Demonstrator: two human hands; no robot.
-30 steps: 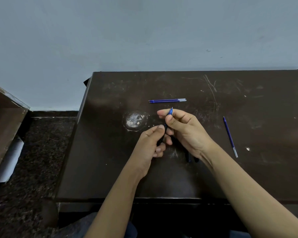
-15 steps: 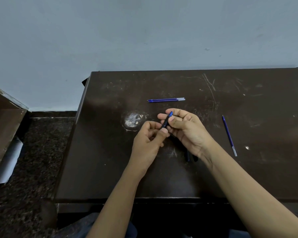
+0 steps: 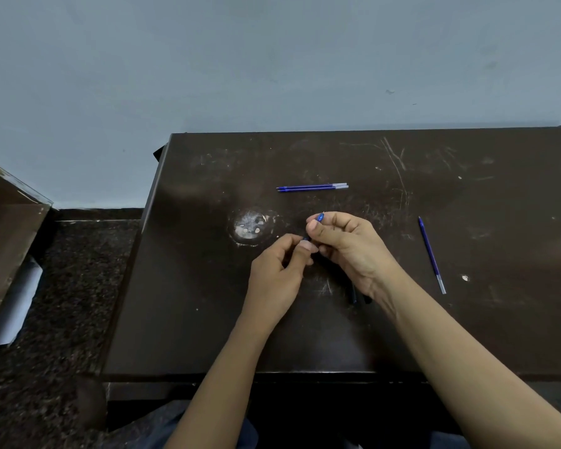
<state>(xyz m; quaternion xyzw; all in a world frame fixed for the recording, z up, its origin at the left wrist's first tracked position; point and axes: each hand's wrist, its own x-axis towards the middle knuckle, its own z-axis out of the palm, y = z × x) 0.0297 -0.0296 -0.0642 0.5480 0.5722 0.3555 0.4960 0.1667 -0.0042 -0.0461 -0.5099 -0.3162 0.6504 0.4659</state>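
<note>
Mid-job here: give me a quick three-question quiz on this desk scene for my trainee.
1. True or false: the right hand grips the blue-tipped pen while the left hand pinches its lower part.
2. Where does the pair of refills lie? A: beyond the hands, towards the wall. B: under the left forearm. C: on the floor.
3. On which side of the hands does the single refill lie on the table?
Key: 1 true; 2 A; 3 the right.
</note>
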